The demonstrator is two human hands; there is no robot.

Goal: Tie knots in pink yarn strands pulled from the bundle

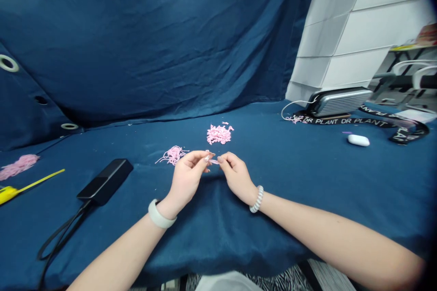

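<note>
Pink strip (pixel 213 162), small, spans the narrow gap between the fingertips. I read both the left hand (pixel 186 181) and right hand (pixel 237 177) as pinching it, raised just off the blue cloth (pixel 273 223), likely to keep the piece free for fine handling. Just beyond lie a heap of pink clippings (pixel 218 134) and a tangle of pink strands (pixel 172 155), close enough for either hand to reach. Black power bank (pixel 105 182) sits well left.
</note>
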